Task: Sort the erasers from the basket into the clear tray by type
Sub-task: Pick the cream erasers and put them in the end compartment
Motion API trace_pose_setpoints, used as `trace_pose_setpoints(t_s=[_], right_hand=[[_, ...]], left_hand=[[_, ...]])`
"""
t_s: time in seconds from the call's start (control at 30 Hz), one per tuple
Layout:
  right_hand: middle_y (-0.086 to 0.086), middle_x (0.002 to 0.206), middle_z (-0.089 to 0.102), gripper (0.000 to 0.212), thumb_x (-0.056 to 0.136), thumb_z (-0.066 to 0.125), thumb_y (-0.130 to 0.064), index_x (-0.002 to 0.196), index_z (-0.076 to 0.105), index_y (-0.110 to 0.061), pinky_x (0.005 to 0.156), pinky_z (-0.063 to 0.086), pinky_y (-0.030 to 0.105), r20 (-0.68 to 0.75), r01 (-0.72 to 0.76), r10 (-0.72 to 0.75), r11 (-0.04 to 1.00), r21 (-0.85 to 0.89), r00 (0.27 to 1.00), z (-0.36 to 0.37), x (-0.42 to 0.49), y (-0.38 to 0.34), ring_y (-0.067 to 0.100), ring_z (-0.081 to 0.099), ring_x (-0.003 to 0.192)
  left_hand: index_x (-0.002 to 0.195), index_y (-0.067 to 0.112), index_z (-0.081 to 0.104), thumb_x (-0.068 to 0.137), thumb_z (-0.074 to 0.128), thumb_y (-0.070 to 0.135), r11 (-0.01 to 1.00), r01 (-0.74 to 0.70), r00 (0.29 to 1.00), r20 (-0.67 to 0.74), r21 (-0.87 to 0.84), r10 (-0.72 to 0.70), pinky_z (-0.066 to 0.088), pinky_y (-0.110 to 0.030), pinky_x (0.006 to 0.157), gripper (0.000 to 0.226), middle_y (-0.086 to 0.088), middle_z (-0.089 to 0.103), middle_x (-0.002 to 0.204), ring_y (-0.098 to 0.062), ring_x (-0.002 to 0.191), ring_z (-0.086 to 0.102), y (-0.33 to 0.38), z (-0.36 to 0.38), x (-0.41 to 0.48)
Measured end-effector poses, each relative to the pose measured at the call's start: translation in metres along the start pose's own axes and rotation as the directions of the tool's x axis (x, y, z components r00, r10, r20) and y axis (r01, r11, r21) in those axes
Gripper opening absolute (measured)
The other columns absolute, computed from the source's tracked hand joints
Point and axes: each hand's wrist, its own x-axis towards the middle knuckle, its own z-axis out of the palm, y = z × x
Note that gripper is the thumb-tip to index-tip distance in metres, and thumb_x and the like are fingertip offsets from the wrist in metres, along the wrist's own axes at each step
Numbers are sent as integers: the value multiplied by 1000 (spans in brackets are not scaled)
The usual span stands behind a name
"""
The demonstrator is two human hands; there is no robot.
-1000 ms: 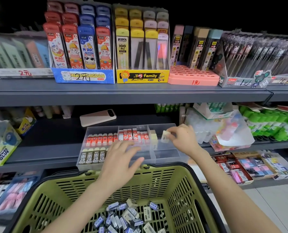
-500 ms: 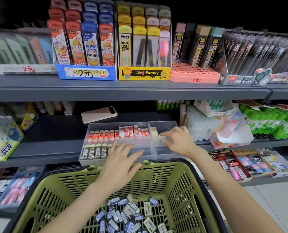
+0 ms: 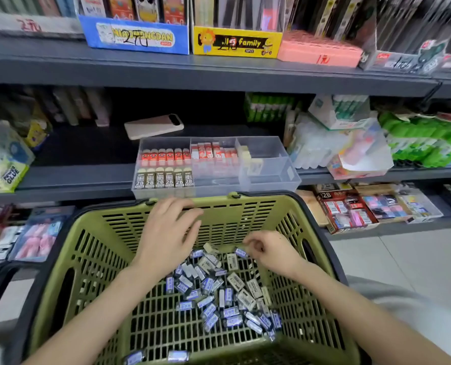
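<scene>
In the green basket (image 3: 219,206), on its slatted floor: erasers (image 3: 219,293) in a loose heap, mostly blue-sleeved, a few pale. Look small, light and firm, with slick printed sleeves; probably skid if nipped at a corner, so best taken across the two long sides at mid-length. Lie mostly flat, long axes pointing every way, no common heading; some lean on neighbours. Left grip (image 3: 166,238): by the far wall, fingers spread and loose, nothing held that shows. Right grip (image 3: 271,251): thumb and forefinger curled right at one blue-sleeved eraser (image 3: 241,252) on the heap's far edge; cannot tell whether already pinched. Beyond, on the shelf (image 3: 74,180): clear tray (image 3: 279,175), sorted rows (image 3: 166,179) standing on end, labels forward.
</scene>
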Motion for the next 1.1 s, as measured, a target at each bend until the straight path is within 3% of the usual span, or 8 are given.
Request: trace_pose_setpoints(t_s=[0.07,0.17,0.37,0.53,0.73,0.87,1.0,1.1], right_hand=[[6,100,69,32,90,60,-27,118,59,-13,81,52,35,124,-123,136,987,-107,983,20,9,5,21,64,90],[8,108,67,35,91,56,-30,121,57,-12,78,53,33,116,-270,284,955,-125,952,48,27,6,22,63,89],[6,110,64,42,92,54,-39,126,45,-16,63,49,29,75,-407,420,903,-140,905,99,42,10,22,65,91],[7,97,64,38,90,60,-23,122,42,-14,65,51,34,44,-428,430,903,-42,902,115,43,16,25,62,86],[-12,69,48,44,85,62,-19,126,47,-17,41,35,16,-7,-454,468,861,229,884,115,44,25,5,51,52],[-7,91,57,37,84,60,-18,120,50,-18,63,50,30,-14,-399,479,746,532,878,114,57,15,11,56,69],[4,99,56,33,85,64,-17,111,44,-12,84,52,44,85,-393,498,557,731,863,120,64,1,20,59,84],[-3,88,52,53,77,75,-29,110,40,-8,80,50,39,57,-386,490,604,697,870,123,66,-2,18,57,82]], left_hand=[[96,8,72,87,52,23,999,40,998,52,-23,-39,49,-43,84,26,-8,67,96,-28,92,61,0,3,-12],[100,9,71,85,66,15,987,160,965,211,-12,-154,50,-40,77,17,-7,67,92,-30,87,62,-2,13,-32],[114,16,64,92,58,21,865,494,742,560,-84,-369,48,-28,83,23,-2,65,110,-17,96,61,-13,60,-69],[122,12,62,92,60,31,770,637,629,599,-31,-496,46,-29,91,36,-4,65,119,-18,106,60,-19,105,-76],[119,20,63,86,59,52,783,591,580,573,193,-579,36,-30,93,45,-3,58,121,-23,114,46,-4,142,-68],[92,18,68,81,71,36,653,757,544,529,24,-651,37,-30,83,22,-5,62,105,-25,104,53,-2,142,-63],[86,12,51,81,72,14,360,886,463,565,-292,-683,39,-31,64,21,-8,63,82,-25,74,57,-5,135,-61],[82,19,49,83,69,10,254,901,422,573,-353,-702,42,-31,62,22,-3,64,74,-24,67,59,-7,133,-58]])
